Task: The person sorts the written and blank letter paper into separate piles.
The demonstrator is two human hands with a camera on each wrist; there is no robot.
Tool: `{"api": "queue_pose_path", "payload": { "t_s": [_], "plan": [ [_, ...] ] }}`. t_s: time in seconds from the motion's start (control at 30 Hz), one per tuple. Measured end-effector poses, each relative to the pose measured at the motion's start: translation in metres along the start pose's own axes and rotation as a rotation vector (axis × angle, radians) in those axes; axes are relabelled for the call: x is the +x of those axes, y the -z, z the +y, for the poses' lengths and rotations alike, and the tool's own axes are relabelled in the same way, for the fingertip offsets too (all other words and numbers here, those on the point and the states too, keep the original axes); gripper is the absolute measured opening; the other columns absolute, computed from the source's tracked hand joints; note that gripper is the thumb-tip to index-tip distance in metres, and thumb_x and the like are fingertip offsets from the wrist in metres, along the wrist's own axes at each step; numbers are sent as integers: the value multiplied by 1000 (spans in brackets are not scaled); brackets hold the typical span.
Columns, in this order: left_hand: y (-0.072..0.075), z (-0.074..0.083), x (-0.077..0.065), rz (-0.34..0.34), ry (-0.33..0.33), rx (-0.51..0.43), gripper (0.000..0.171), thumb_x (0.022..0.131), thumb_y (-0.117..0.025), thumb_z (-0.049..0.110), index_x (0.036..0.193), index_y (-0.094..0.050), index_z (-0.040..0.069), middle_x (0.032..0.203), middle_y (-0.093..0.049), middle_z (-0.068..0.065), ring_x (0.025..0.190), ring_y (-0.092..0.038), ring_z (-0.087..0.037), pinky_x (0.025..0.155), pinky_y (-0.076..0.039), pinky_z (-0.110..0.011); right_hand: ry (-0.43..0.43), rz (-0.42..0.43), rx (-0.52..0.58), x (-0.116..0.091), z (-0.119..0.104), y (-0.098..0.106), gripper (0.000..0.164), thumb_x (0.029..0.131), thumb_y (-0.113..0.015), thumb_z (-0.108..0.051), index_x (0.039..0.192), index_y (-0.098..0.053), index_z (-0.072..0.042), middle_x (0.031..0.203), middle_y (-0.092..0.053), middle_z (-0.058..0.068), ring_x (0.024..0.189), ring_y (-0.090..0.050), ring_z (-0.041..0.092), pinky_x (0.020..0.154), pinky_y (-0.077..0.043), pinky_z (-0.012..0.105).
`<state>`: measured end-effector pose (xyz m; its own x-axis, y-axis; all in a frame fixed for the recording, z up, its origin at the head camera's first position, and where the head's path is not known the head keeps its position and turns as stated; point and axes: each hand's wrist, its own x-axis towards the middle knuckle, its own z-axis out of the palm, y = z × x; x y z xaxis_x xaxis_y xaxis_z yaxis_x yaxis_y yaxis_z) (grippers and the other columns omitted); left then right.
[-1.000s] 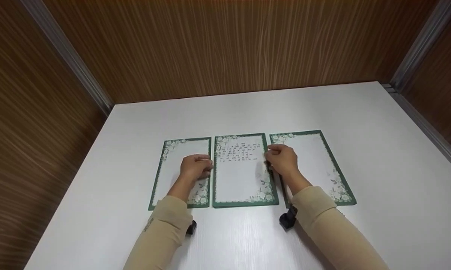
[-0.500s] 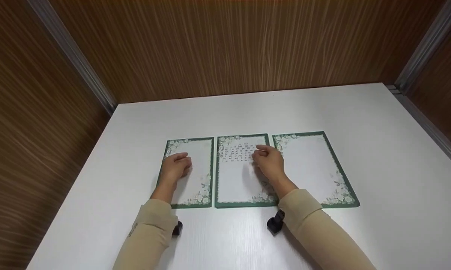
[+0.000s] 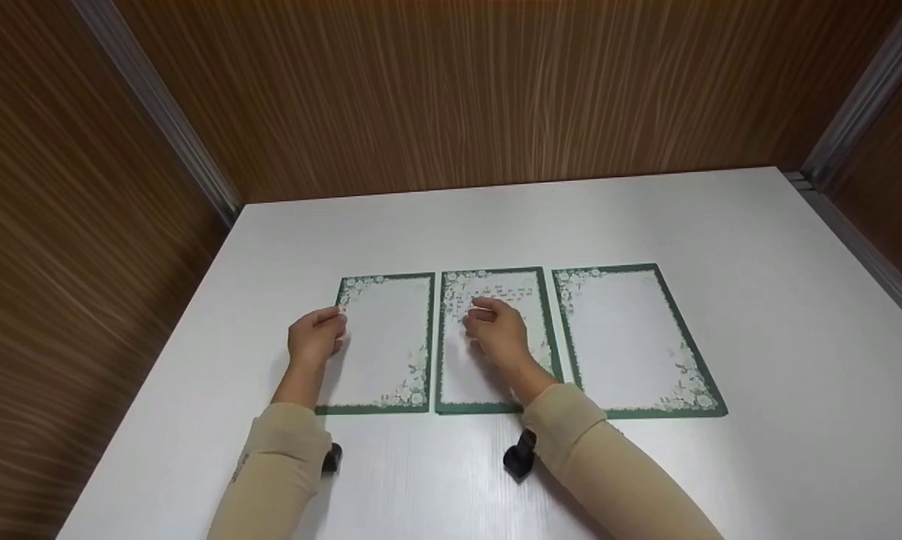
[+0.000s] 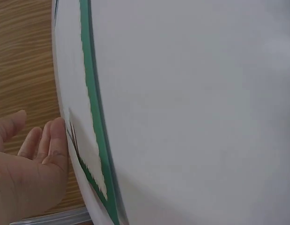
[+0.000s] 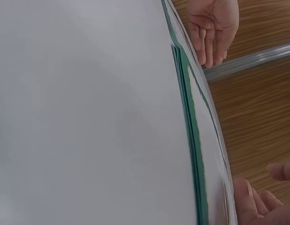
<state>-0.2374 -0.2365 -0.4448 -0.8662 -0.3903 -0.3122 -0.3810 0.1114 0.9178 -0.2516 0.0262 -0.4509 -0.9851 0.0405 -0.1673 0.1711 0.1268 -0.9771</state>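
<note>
Three paper sheets with green flowered borders lie side by side. At the outer edge of the left sheet (image 3: 383, 345) is my left hand (image 3: 314, 341), its fingers loosely bent with nothing between them; whether it touches the paper I cannot tell. My right hand (image 3: 500, 330) is over the middle sheet (image 3: 458, 382), thumb apart from the relaxed fingers, holding nothing. That sheet bears lines of writing near its top, partly covered by the hand. Its edge in the right wrist view shows several stacked layers (image 5: 187, 126). The right sheet (image 3: 623, 337) has no writing that shows.
A white table (image 3: 421, 487) carries the sheets. Brown wood-grain panels (image 3: 496, 90) stand behind it and at both sides, with metal strips at the corners. Small black devices (image 3: 520, 456) sit at both wrists.
Both hands have moved left. The left hand went from the left sheet's inner edge to its outer edge, the right hand from the middle sheet's right edge onto its middle. The sheets stay put.
</note>
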Motion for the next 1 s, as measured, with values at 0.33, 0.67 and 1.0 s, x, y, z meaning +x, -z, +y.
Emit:
{"api": "queue_pose_path", "payload": {
  "t_s": [0.33, 0.67, 1.0],
  "plan": [
    [18, -5, 1, 1, -45, -2, 42, 97, -54, 12, 136, -48, -2, 129, -54, -19, 117, -53, -28, 94, -47, -34, 32, -96, -9, -10, -1, -21, 41, 87, -62, -5, 128, -56, 0, 109, -65, 14, 88, -66, 22, 71, -55, 32],
    [29, -6, -1, 13, -19, 36, 43, 98, -53, 15, 137, -47, 1, 134, -50, -17, 123, -48, -28, 97, -45, -35, -14, -156, -58, -15, -6, -32, 41, 90, -62, -9, 129, -55, -2, 107, -66, 10, 91, -64, 19, 71, -55, 29],
    [33, -7, 1, -12, 17, 15, 45, 98, -53, 16, 139, -45, 2, 136, -49, -17, 125, -47, -28, 98, -44, -33, -19, -210, -59, -17, -8, -36, 43, 91, -62, -11, 132, -52, -1, 115, -62, 13, 102, -62, 23, 79, -55, 31]
  ]
}}
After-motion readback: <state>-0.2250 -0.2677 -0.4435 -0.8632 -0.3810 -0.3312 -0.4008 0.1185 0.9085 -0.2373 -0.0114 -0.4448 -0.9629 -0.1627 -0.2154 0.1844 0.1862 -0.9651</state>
